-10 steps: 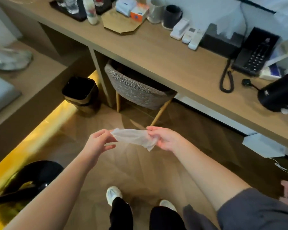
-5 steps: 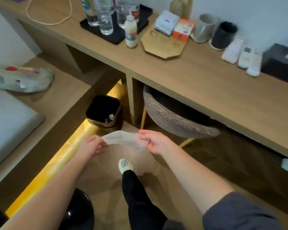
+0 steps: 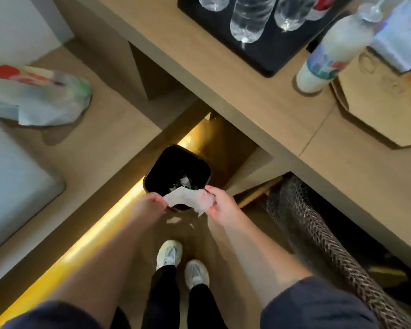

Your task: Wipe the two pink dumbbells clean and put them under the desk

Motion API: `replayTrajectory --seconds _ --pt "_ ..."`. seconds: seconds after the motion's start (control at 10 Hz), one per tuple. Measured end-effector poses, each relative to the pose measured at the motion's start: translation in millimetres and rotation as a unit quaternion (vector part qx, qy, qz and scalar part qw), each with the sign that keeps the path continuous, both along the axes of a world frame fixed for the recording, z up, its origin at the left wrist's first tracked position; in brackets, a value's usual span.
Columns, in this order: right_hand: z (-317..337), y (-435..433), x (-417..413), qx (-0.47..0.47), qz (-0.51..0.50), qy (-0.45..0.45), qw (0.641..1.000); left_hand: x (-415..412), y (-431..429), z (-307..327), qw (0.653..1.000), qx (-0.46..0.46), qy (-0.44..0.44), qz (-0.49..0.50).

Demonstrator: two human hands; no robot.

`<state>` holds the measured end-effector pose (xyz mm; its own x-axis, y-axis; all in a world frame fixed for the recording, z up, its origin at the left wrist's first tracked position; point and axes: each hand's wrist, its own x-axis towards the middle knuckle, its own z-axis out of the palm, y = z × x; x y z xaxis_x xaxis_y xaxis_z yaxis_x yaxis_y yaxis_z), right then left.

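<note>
No lettering in front of me can be read. The white bottle, far right on the bench, bears a blue, green and red label that is too blurred to make out. The pale box beside it carries a small blue mark, likewise illegible.

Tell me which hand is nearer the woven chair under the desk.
Right. The right hand pinches the wipe just left of the woven chair; the left hand holds its other end farther left, by the black bin.
</note>
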<state>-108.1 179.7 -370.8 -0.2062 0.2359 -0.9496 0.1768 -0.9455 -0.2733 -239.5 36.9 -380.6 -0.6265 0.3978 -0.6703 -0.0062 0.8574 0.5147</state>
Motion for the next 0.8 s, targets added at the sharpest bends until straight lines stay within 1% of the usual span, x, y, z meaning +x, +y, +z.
replayTrajectory --seconds 0.1,0.2,0.3,0.4,0.5,0.6,0.7,0.8 --pt "-38.4 10.2 -24.0 -0.017 -0.015 0.006 1.0 -26.9 10.6 -45.5 0.999 -0.027 0.02 -0.014" --pt "-75.7 20.1 -39.0 -0.011 -0.025 0.012 1.0 -46.8 19.8 -82.5 0.999 -0.027 0.033 -0.026" --pt "-96.4 25.9 -50.3 0.016 -0.014 0.024 1.0 -60.9 26.2 -110.8 0.997 -0.02 0.053 -0.05" --pt "-118.2 31.6 -57.1 0.038 0.035 0.032 0.998 -70.2 33.3 -131.4 0.996 -0.029 0.058 -0.066" --pt "-140.3 34.9 -59.2 0.03 0.071 0.033 0.996 -70.6 38.9 -153.5 0.99 -0.058 0.029 -0.128" --pt "-138.2 33.1 -51.1 0.051 0.122 0.014 0.991 -62.5 30.7 -161.6 0.982 -0.102 -0.022 -0.159" --pt "-105.1 31.8 -36.7 0.098 0.223 -0.029 0.969 -47.6 22.5 -136.0 0.982 -0.087 -0.052 -0.162" --pt "-45.2 28.8 -15.5 0.185 0.344 -0.045 0.919 -31.5 27.2 -74.3 0.977 -0.079 -0.025 -0.194"
